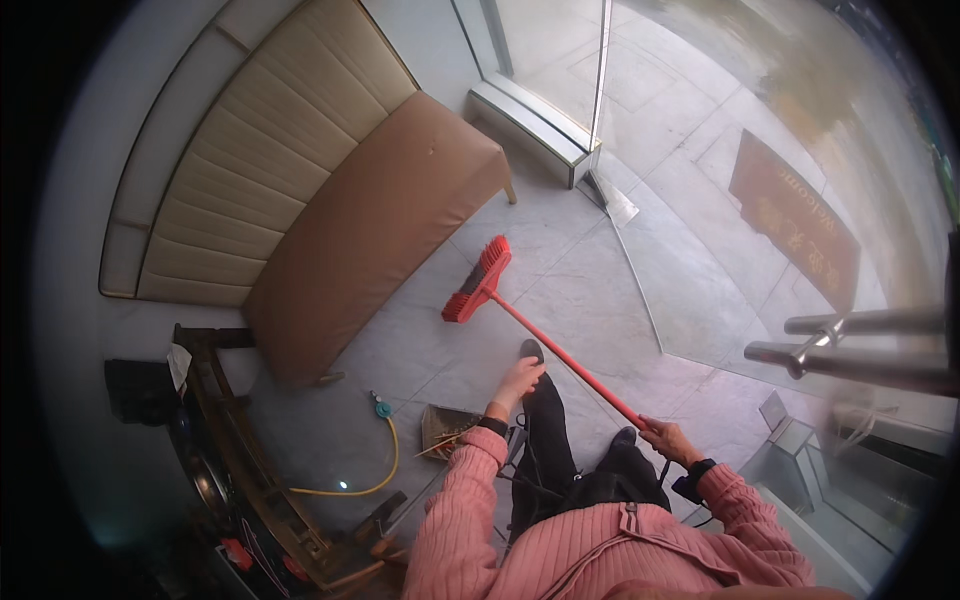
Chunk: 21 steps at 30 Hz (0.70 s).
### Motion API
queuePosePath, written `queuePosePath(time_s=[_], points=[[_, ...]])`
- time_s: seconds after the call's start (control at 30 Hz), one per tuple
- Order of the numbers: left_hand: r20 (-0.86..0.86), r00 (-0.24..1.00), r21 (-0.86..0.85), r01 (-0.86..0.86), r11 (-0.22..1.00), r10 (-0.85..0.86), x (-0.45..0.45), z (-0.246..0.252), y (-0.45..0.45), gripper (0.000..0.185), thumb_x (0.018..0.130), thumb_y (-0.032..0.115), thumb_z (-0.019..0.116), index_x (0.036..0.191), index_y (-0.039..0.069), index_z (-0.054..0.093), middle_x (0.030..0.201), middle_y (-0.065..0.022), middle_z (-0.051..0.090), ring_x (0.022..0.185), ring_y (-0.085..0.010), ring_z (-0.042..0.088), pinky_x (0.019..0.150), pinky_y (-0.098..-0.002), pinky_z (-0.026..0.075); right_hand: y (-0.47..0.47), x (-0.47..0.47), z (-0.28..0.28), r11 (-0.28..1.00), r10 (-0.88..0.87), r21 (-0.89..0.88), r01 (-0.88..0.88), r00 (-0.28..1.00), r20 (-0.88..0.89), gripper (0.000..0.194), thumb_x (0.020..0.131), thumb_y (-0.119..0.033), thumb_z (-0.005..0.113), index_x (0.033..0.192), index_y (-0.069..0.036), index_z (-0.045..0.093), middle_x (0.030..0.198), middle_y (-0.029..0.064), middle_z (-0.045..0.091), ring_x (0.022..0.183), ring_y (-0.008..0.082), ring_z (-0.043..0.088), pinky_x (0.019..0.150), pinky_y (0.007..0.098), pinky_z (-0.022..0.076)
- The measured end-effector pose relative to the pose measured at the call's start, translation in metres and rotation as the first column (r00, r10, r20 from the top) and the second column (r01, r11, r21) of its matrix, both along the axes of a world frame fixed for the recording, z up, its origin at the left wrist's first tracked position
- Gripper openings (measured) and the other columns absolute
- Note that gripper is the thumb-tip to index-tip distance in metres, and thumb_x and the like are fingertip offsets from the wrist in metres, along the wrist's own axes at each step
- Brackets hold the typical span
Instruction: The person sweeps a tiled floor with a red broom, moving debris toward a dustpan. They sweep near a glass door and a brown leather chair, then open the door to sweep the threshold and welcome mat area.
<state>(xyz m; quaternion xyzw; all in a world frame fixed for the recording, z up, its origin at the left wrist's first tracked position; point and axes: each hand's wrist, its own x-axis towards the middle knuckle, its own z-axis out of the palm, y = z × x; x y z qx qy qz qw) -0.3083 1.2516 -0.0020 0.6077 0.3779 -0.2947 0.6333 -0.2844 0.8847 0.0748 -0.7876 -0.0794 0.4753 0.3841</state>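
Note:
My right hand grips the upper end of a red broom handle. The red broom head, with red and dark bristles, is on the tiled floor ahead of my feet. Over my forward leg, my left hand has its fingers partly curled. Nothing shows in it, but the inside of its grip is hidden. Below that forearm lies a dustpan containing thin sticks and other debris, partly covered by my pink sleeve.
A brown padded bench runs along the left. A yellow hose with a teal regulator lies near a dark wooden stand. Right are a glass door, metal door handles and a red mat bearing writing.

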Motion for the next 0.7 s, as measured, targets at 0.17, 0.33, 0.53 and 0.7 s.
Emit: queuePosePath(time_s=[0.17,0.33,0.53,0.7], points=[[-0.222,0.946,-0.130,0.211,0.969,-0.236,0.004,-0.063,0.023,0.066,0.078,0.040,0.064,0.128,0.004,0.042,0.112,-0.0106,0.054,0.087,-0.0181,0.058,0.064,-0.0279,0.051,0.094,0.028,-0.068,0.998,-0.033,0.051,0.025,0.988,0.149,0.037,0.085,-0.022,0.056,0.119,-0.009,0.051,0.080,0.0172,0.060,0.068,0.0291,0.057,0.065,0.0361,0.0455],[-0.293,0.951,-0.230,0.027,0.973,-0.096,0.050,-0.099,0.048,0.062,0.083,0.037,0.058,0.132,0.006,0.035,0.117,-0.0128,0.050,0.091,-0.0231,0.059,0.067,-0.0324,0.054,0.174,0.077,-0.092,0.994,-0.108,-0.013,0.110,0.986,0.126,0.032,0.085,-0.020,0.054,0.115,-0.010,0.052,0.083,0.0216,0.059,0.077,0.0385,0.057,0.066,0.0414,0.0444],[-0.287,0.955,-0.230,-0.150,0.962,0.080,0.068,-0.125,0.045,0.052,0.086,0.035,0.054,0.128,0.007,0.042,0.116,-0.0113,0.052,0.089,-0.0208,0.061,0.064,-0.0290,0.053,0.237,0.132,-0.158,0.979,-0.204,0.070,0.194,0.962,0.181,0.034,0.085,-0.020,0.054,0.118,-0.013,0.050,0.083,0.0222,0.060,0.076,0.0403,0.057,0.065,0.0434,0.0450],[-0.356,0.931,-0.197,-0.160,0.967,0.081,0.039,-0.132,0.046,0.049,0.087,0.034,0.054,0.127,0.007,0.043,0.117,-0.0117,0.052,0.090,-0.0214,0.061,0.067,-0.0288,0.052,0.305,0.197,-0.246,0.972,-0.223,0.118,0.201,0.952,0.212,0.034,0.088,-0.029,0.051,0.120,-0.020,0.048,0.072,0.0230,0.058,0.068,0.0405,0.056,0.060,0.0465,0.0433]])
